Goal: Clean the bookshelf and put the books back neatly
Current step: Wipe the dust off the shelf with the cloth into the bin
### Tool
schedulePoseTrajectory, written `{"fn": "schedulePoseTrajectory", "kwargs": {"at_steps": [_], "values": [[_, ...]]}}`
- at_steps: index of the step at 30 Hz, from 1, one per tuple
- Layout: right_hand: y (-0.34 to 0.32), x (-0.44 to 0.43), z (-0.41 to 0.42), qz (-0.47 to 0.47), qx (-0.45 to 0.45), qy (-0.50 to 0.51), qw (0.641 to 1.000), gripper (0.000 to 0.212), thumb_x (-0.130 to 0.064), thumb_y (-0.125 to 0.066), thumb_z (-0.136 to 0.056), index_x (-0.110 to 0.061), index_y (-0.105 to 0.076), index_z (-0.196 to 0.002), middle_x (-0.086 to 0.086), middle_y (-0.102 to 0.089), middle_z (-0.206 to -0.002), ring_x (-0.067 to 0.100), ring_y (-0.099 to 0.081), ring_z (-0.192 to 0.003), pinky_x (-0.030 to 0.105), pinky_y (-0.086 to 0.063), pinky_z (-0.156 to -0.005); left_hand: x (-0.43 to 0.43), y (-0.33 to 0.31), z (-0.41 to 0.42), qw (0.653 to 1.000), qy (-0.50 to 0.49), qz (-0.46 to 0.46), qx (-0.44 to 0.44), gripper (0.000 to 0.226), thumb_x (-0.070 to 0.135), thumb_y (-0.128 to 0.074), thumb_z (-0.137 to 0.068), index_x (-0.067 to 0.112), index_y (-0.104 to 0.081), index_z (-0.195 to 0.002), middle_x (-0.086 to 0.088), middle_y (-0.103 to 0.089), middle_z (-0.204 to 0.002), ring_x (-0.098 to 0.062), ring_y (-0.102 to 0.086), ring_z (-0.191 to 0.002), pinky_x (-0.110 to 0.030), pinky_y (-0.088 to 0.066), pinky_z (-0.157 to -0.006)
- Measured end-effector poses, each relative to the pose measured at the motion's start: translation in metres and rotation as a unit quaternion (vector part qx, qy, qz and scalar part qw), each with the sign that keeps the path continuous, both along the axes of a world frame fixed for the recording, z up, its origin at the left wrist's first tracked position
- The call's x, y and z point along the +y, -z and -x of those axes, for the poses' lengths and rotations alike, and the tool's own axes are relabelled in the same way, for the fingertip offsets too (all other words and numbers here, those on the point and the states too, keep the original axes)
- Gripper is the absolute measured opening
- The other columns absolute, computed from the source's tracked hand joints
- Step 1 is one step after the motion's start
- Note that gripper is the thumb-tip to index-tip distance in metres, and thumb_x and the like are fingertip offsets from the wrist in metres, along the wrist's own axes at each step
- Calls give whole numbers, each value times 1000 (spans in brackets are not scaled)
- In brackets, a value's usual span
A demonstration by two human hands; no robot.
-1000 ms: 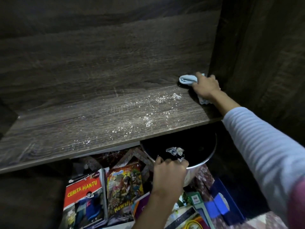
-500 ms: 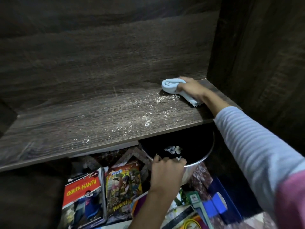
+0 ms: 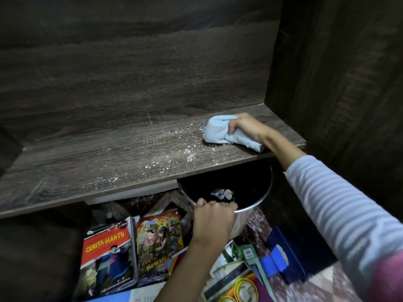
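A dark wooden bookshelf board runs across the view, speckled with white dust near its front right. My right hand grips a bunched light-blue cloth pressed on the board's right part. Below the board's front edge, my left hand grips the rim of a round metal bin with a black liner; a clump of debris lies inside. Books lie on the floor below: a red "Cerita Hantu" book and a comic.
The shelf's back panel and right side wall enclose the compartment. More books and a blue box are heaped on the floor at lower right, on a patterned covering.
My right hand has dragged the cloth leftward and forward from the back right corner along the board. The left hand keeps its hold on the bin's rim.
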State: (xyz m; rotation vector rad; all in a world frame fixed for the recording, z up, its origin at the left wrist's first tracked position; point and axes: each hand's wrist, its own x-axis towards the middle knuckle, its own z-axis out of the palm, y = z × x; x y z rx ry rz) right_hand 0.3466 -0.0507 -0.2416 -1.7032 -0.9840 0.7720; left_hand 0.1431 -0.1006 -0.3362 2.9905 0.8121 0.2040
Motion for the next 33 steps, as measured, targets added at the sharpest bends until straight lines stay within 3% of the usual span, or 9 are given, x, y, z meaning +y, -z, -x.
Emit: {"fn": "schedulePoseTrajectory", "kwargs": {"at_steps": [6, 9, 13, 18, 21, 23, 25, 28, 33], "values": [[1, -26, 21, 2, -10, -24, 1000, 38, 8, -50, -71, -19, -62, -47, -14, -60, -55, 3, -54, -63, 11, -41, -54, -6, -9, 7, 1000, 15, -21, -1, 37, 25, -90, -28, 25, -63, -53, 3, -48, -36, -15, -50, -34, -22, -44, -50], [3, -39, 31, 6, -6, -32, 999, 24, 2, -54, -67, -17, -60, -54, -11, -60, -57, 4, -54, -63, 12, -41, -54, -11, -11, 8, 1000, 10, -6, 10, 38, 24, -90, -28, 25, -62, -53, 3, -49, -37, -15, -51, -36, -22, -44, -52], [3, -56, 41, 5, 38, -40, 998, 13, -5, -54, -59, -8, -62, -69, 4, -60, -70, 16, -55, -75, 25, -41, -66, -13, -20, 11, 1000, 5, -14, 23, 20, 18, -60, -83, 25, -61, -102, 0, -70, -92, -21, -64, -90, -32, -36, -86], [-12, -68, 35, -96, 152, 36, 983, 16, 3, -51, -66, -4, -61, -76, 1, -64, -68, 14, -59, -69, 19, -46, -64, -16, -24, 13, 999, -20, 3, 49, 31, 11, -50, -87, 25, -55, -114, 0, -69, -103, -23, -62, -99, -33, -32, -91], [-19, -68, 19, -129, 9, 147, 981, 25, -14, -50, -69, -8, -65, -88, 1, -66, -80, 17, -59, -82, 23, -46, -71, -17, -26, 13, 999, -18, 5, 52, 32, 9, -50, -87, 25, -55, -114, 1, -69, -102, -22, -62, -98, -33, -33, -91], [-13, -67, 5, -11, -225, 181, 957, 38, -25, -48, -78, -17, -63, -112, 9, -65, -107, 27, -55, -104, 34, -42, -87, -17, -25, 13, 998, -19, 12, 52, 34, 9, -51, -86, 25, -54, -116, 1, -69, -102, -22, -61, -98, -34, -33, -92], [3, -67, -4, 157, -390, 158, 893, 43, -27, -45, -90, -25, -49, -133, 13, -52, -133, 38, -42, -122, 43, -33, -101, -16, -25, 14, 998, -24, 12, 51, 33, 11, -52, -87, 26, -54, -116, 0, -69, -101, -23, -61, -98, -34, -33, -92], [22, -60, -1, 246, -416, 126, 866, 49, -34, -40, -94, -37, -32, -142, 6, -27, -153, 40, -27, -135, 49, -20, -110, -14, -25, 16, 998, -31, 10, 53, 31, 11, -50, -88, 26, -55, -115, -1, -68, -100, -23, -61, -98, -34, -32, -92], [21, -40, 34, 240, -451, 73, 856, 51, -37, -39, -94, -39, -28, -144, 3, -23, -156, 38, -29, -132, 47, -21, -107, -7, -26, 22, 998, -42, -4, 54, 27, 19, -49, -91, 25, -54, -116, -2, -68, -106, -23, -61, -102, -33, -31, -92]]}}
